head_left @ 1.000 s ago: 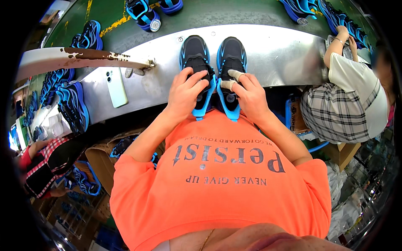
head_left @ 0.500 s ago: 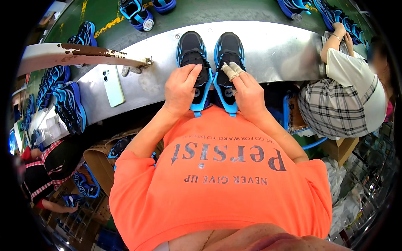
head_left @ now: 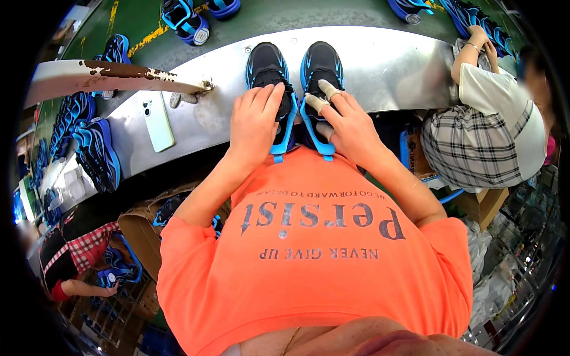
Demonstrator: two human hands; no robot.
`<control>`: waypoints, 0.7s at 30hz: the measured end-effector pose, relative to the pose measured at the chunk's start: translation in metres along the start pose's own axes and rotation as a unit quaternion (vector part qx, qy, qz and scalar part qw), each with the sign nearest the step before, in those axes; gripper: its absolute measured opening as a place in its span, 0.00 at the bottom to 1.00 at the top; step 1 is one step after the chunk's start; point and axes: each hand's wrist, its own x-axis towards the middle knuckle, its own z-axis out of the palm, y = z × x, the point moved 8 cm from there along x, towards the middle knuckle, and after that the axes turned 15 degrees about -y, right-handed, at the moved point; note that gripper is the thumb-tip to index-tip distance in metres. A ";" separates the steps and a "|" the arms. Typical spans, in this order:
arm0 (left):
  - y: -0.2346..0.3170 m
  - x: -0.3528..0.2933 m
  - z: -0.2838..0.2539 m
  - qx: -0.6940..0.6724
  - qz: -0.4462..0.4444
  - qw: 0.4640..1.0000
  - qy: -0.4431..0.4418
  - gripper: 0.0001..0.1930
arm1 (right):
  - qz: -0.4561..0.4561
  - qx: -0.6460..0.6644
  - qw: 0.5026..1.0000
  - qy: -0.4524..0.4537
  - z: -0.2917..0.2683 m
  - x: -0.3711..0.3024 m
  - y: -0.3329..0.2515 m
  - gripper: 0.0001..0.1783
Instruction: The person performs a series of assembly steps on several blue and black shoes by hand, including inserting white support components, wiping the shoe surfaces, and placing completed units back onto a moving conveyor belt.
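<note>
Two black and blue sneakers stand side by side on the metal ledge (head_left: pixel 386 65), toes pointing away from me and heels against my orange shirt. My left hand (head_left: pixel 254 118) is closed over the outer side of the left sneaker (head_left: pixel 266 59), its fingertips at the lacing; the thumb is hidden. On the right sneaker (head_left: pixel 322 59), my right hand (head_left: pixel 350 123) grips the outer side near the opening. Pale covers sit on some of its fingers, and two of these rest over the tongue and laces. Light blue pull loops stick out at both heels.
Beyond the ledge runs a green work surface (head_left: pixel 267 19) with more sneakers. A chipped metal bar (head_left: pixel 124 76) and a pale green phone (head_left: pixel 158 121) are at left. One co-worker (head_left: pixel 475 139) sits at right; another (head_left: pixel 80 249) handles a shoe beside a cardboard box (head_left: pixel 138 231).
My right fingers have spread apart over the laces. The left hand's fingers have straightened and shifted slightly outward. At lower left, the co-worker's body and arm have moved rightward.
</note>
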 end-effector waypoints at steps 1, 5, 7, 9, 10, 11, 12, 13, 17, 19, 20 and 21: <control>0.001 -0.004 -0.001 -0.003 -0.001 1.000 0.021 0.32 | -0.002 0.056 0.998 -0.006 -0.005 -0.003 -0.001 0.37; -0.005 -0.013 0.003 -0.043 0.013 0.997 0.068 0.28 | 0.031 0.031 0.998 0.045 -0.014 -0.007 0.013 0.36; -0.006 -0.008 0.004 -0.048 0.029 0.997 0.060 0.27 | 0.026 0.015 0.998 0.059 -0.009 -0.010 0.015 0.38; -0.004 -0.007 0.007 -0.037 0.042 0.996 0.066 0.26 | 0.027 -0.014 0.996 0.080 -0.004 -0.011 0.015 0.39; -0.004 -0.010 0.009 -0.041 0.040 0.996 0.068 0.26 | 0.032 -0.028 0.995 0.094 0.000 -0.014 0.013 0.39; -0.003 -0.014 0.011 -0.046 0.038 0.996 0.069 0.26 | 0.038 -0.042 0.992 0.108 0.005 -0.018 0.010 0.40; -0.003 -0.013 0.010 -0.049 0.039 0.995 0.077 0.26 | 0.041 -0.062 0.989 0.126 0.004 -0.019 0.010 0.40; -0.002 -0.012 0.011 -0.045 0.025 0.996 0.070 0.24 | 0.048 -0.054 0.992 0.100 0.007 -0.020 0.011 0.37; -0.008 -0.001 -0.006 -0.113 0.014 0.993 -0.008 0.20 | 0.016 0.095 0.995 0.008 -0.011 -0.019 0.026 0.31; -0.023 0.005 -0.014 -0.169 -0.002 0.985 -0.034 0.15 | 0.044 0.134 0.990 -0.031 -0.037 -0.009 0.035 0.26; -0.034 0.010 -0.011 -0.218 -0.036 0.973 -0.070 0.15 | 0.054 0.123 0.990 -0.034 -0.048 0.000 0.038 0.24; -0.039 0.019 -0.013 -0.249 -0.059 0.965 -0.065 0.13 | 0.035 0.098 0.994 -0.045 -0.051 0.010 0.037 0.22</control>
